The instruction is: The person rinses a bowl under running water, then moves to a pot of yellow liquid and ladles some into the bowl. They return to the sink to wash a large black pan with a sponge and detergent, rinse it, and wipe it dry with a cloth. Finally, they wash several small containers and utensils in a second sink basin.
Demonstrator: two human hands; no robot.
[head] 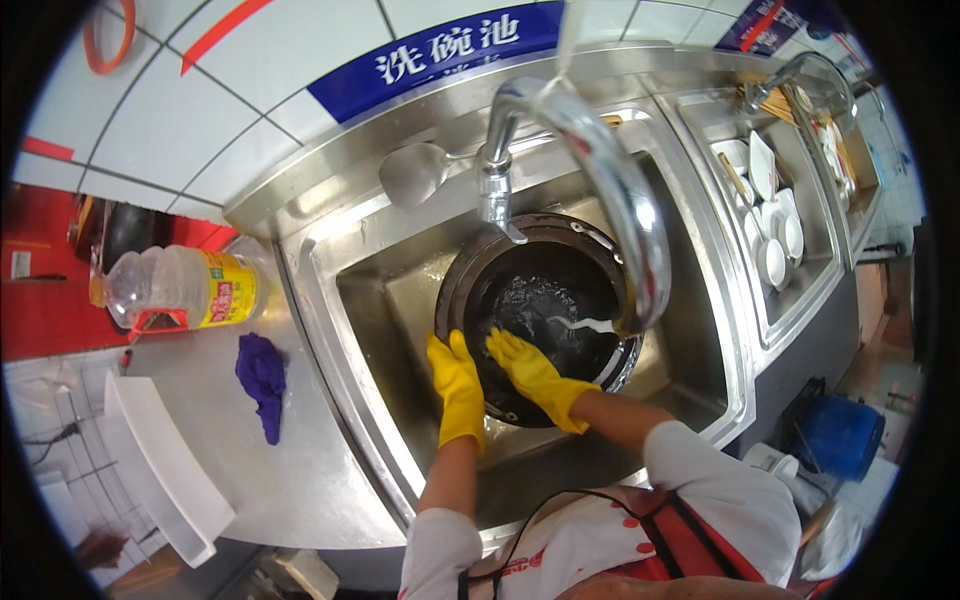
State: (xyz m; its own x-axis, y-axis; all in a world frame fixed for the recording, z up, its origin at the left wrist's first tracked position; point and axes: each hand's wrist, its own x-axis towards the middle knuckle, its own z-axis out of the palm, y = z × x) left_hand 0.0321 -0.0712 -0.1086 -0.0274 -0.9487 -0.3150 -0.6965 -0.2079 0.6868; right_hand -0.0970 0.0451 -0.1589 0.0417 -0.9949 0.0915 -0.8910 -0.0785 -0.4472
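Observation:
A round dark pan with metal handle fittings sits in the stainless steel sink. Another dark rim shows around it; I cannot tell whether that is a second pan. Water streams from the chrome faucet into the pan and ripples over its bottom. Both my hands wear yellow rubber gloves. My left hand grips the pan's rim on the left, thumb towards the inside. Inside the pan, my right hand lies flat with fingers stretched out near the left wall. Nothing shows in it, though its palm is hidden.
Behind the faucet base lies a metal wok spatula. On the left counter are a large plastic jug, a purple cloth and a white tray. White dishes fill part of the right sink. A blue barrel stands lower right.

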